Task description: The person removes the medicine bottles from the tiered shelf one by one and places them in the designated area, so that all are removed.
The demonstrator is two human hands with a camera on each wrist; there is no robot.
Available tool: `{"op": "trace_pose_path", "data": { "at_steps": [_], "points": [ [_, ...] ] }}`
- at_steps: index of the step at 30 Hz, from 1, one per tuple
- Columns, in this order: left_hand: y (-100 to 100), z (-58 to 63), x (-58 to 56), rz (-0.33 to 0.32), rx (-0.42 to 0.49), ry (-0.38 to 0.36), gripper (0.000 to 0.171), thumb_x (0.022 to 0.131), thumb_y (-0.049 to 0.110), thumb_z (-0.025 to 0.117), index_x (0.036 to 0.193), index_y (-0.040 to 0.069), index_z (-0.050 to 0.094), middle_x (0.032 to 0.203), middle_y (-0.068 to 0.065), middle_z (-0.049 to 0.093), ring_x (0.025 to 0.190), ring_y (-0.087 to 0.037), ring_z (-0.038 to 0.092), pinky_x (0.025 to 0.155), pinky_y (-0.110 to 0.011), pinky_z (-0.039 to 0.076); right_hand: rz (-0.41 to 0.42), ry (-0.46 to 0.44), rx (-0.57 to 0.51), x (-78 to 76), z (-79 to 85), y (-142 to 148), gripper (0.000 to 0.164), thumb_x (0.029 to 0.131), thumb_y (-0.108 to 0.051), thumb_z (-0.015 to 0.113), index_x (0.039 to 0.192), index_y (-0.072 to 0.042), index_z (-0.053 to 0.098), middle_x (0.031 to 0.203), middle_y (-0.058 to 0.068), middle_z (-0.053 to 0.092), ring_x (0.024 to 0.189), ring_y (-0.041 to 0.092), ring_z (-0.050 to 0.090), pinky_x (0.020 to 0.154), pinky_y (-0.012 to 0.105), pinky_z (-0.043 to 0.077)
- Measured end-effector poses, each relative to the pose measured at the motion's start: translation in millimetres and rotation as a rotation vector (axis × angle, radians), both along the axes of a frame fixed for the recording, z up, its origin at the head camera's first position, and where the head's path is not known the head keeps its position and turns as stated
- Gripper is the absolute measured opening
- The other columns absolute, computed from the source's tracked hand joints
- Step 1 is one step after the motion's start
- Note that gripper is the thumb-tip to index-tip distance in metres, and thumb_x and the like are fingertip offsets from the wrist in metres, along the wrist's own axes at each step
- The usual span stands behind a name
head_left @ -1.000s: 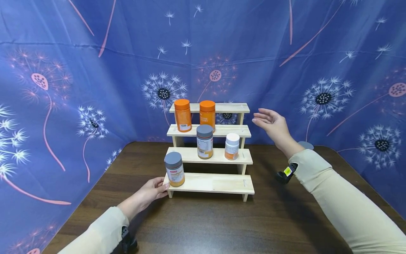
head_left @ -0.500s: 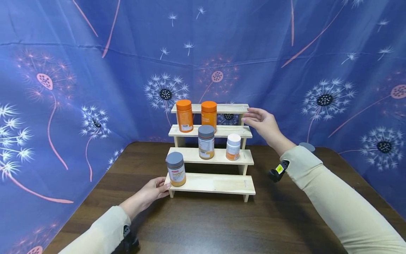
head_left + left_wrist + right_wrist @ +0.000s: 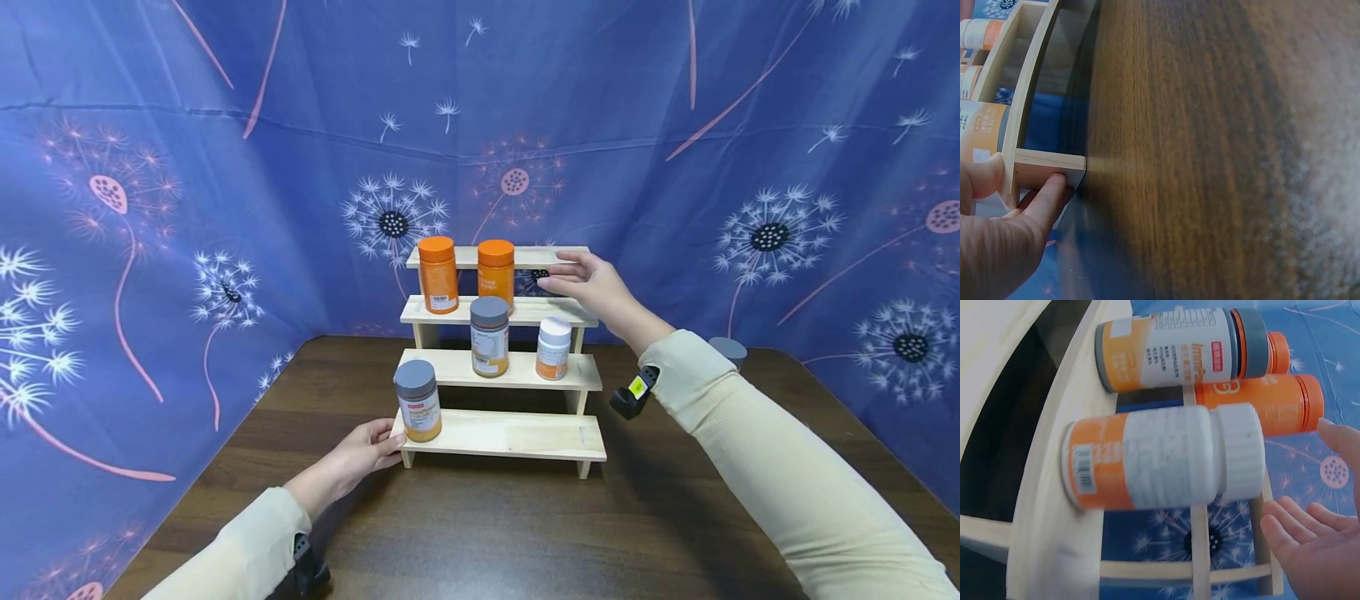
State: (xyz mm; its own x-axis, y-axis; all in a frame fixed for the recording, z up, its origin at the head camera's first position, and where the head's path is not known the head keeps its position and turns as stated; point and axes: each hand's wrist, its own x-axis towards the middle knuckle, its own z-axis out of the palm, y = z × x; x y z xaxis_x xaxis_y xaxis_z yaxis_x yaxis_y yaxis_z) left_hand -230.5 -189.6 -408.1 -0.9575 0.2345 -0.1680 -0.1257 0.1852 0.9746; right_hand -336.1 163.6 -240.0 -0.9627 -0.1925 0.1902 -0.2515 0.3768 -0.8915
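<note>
My left hand (image 3: pixel 351 460) grips the left end of the bottom step of a four-step pale wooden display stand (image 3: pixel 510 433). Its thumb lies on top, and its fingers press the stand's leg (image 3: pixel 1050 162) in the left wrist view. My right hand (image 3: pixel 596 287) hovers near the upper right, fingers apart and holding nothing. To its left, two orange bottles (image 3: pixel 438 279) stand on the second-highest step. A grey-lidded bottle (image 3: pixel 490 337) and a white-capped bottle (image 3: pixel 553 350) occupy the step below. Another grey-lidded bottle (image 3: pixel 418 404) is on the bottom step, beside my left thumb.
A dark wood table (image 3: pixel 480 533) carries the stand. Behind hangs a blue dandelion-print cloth (image 3: pixel 622 100). Past my right forearm, a grey-lidded container (image 3: pixel 729 350) is partly hidden.
My right hand has moved left from beside the stand to in front of its top right part, closer to the orange bottles. My left hand keeps its grip on the stand.
</note>
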Motion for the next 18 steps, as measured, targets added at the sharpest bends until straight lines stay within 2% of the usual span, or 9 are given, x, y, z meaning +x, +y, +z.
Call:
{"op": "trace_pose_path", "data": {
  "at_steps": [5,12,18],
  "points": [
    [1,0.3,-0.1,-0.010,0.002,0.005,0.047,0.102,0.005,0.045,0.139,-0.019,0.030,0.135,-0.034,0.047,0.113,-0.024,0.058,0.104,-0.045,0.049,0.007,0.004,0.032,0.1,4.5,-10,0.076,0.089,-0.037,0.070,0.150,-0.012,0.033,0.145,0.015,0.049,0.133,0.028,0.047,0.113,0.046,0.040],
    [1,-0.5,-0.6,-0.017,0.001,-0.001,0.047,0.102,0.005,0.045,0.139,-0.019,0.029,0.135,-0.035,0.046,0.114,-0.026,0.058,0.104,-0.045,0.049,-0.046,0.061,-0.014,1.6,5.7,-24,0.067,0.090,-0.031,0.069,0.146,-0.010,0.040,0.140,0.012,0.054,0.127,0.026,0.053,0.109,0.043,0.045],
    [-2,-1.9,-1.0,-0.014,0.006,0.005,0.047,0.102,0.005,0.045,0.139,-0.019,0.029,0.135,-0.035,0.047,0.113,-0.024,0.059,0.104,-0.044,0.049,-0.019,0.014,-0.084,-3.8,8.0,-37,0.069,0.089,-0.031,0.071,0.146,-0.010,0.039,0.142,0.010,0.053,0.129,0.025,0.050,0.111,0.043,0.043]
  ]
}}
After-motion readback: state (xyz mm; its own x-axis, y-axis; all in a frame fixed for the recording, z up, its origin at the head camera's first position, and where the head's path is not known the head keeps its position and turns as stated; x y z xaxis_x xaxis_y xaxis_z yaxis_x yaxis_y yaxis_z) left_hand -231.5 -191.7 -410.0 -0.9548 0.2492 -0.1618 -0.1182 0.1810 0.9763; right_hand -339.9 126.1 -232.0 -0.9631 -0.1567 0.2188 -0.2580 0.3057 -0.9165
